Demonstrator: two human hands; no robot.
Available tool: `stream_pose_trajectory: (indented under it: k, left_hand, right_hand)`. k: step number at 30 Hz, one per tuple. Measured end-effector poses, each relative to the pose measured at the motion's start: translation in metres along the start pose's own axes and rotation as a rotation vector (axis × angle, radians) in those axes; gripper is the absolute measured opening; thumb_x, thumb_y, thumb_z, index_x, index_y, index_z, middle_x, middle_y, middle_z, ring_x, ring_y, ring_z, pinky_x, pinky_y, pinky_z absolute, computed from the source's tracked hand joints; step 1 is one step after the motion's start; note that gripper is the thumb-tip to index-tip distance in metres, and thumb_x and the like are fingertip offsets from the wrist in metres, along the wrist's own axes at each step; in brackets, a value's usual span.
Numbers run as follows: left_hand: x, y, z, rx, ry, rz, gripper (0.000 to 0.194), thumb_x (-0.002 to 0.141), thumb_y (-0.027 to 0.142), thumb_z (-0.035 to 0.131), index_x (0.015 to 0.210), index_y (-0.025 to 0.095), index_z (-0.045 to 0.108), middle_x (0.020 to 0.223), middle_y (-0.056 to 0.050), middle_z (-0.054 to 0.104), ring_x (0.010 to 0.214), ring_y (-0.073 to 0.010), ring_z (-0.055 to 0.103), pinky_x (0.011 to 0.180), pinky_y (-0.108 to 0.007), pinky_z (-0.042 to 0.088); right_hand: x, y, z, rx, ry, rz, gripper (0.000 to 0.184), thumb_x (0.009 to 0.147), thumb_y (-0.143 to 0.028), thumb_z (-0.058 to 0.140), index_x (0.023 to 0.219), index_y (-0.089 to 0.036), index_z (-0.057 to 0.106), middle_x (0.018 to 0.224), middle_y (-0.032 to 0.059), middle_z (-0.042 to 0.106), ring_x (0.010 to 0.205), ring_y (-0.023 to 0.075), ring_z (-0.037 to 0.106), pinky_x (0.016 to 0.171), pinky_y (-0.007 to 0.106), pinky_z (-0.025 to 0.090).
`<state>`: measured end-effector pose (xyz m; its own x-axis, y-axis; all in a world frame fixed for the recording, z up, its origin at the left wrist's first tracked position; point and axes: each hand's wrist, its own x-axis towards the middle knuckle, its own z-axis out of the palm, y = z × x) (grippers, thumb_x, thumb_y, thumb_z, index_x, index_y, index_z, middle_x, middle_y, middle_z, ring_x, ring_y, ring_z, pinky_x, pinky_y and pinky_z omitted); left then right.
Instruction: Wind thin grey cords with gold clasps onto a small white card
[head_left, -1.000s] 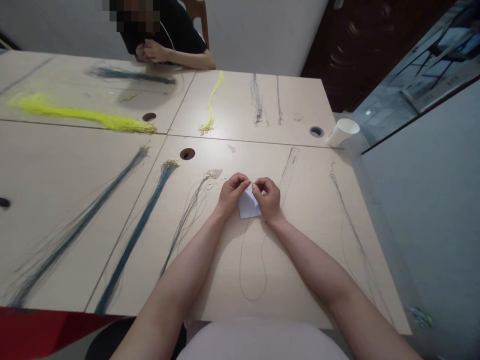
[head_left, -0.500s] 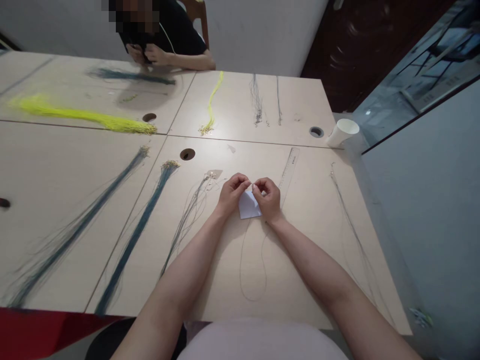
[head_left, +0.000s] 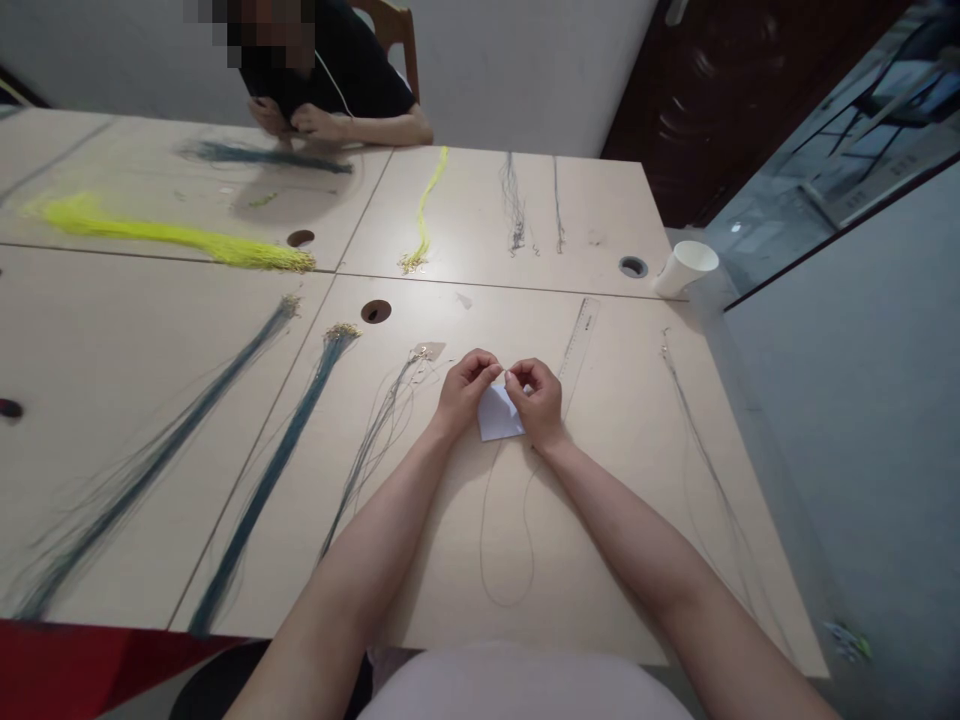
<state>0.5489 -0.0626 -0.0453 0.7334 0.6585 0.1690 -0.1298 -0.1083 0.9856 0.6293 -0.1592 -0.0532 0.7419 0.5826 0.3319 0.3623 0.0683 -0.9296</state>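
My left hand and my right hand meet fingertip to fingertip over the middle of the near table. Both are closed in a pinch on a thin grey cord, whose ends are too small to make out between the fingers. The slack of the cord lies in a long loop on the table toward my body. Just beneath my fingers is a small white card, partly covered by the right hand. A clear ruler lies beyond my right hand. To the left, a bundle of grey cords with metal ends rests on a small brown piece.
Dark teal cord bundles lie farther left, and grey cords to the right. Across the seam are yellow cords and a white cup by the edge. Opposite sits a person, hands together.
My hands stay pinched in nearly the same place, and the cord loop keeps its shape. The view has shifted very slightly. The person opposite has lowered their hands a little.
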Motion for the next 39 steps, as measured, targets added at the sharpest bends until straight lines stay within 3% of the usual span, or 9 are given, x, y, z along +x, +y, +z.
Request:
stream_pose_trajectory:
  k: [17, 39]
  left_hand:
    - [-0.0005, 0.0002, 0.0005, 0.001, -0.023, 0.024, 0.015, 0.077, 0.029, 0.059, 0.07, 0.015, 0.056, 0.075, 0.0, 0.05, 0.072, -0.0105, 0.047, 0.07, -0.023, 0.038]
    - [-0.0003, 0.0017, -0.0001, 0.024, 0.001, 0.001, 0.021, 0.075, 0.036, 0.06, 0.071, 0.016, 0.056, 0.076, -0.001, 0.052, 0.071, -0.0113, 0.047, 0.069, -0.025, 0.039]
  right_hand:
    - [-0.0005, 0.0034, 0.0005, 0.01, 0.01, 0.003, 0.003, 0.072, -0.02, 0.054, 0.07, -0.019, 0.051, 0.065, -0.0022, 0.05, 0.06, 0.0109, 0.046, 0.058, 0.025, 0.04]
    - [-0.0004, 0.0015, -0.0004, 0.0, -0.02, 0.025, 0.008, 0.077, -0.026, 0.053, 0.073, -0.018, 0.052, 0.067, -0.0007, 0.053, 0.062, 0.0111, 0.048, 0.06, 0.025, 0.041]
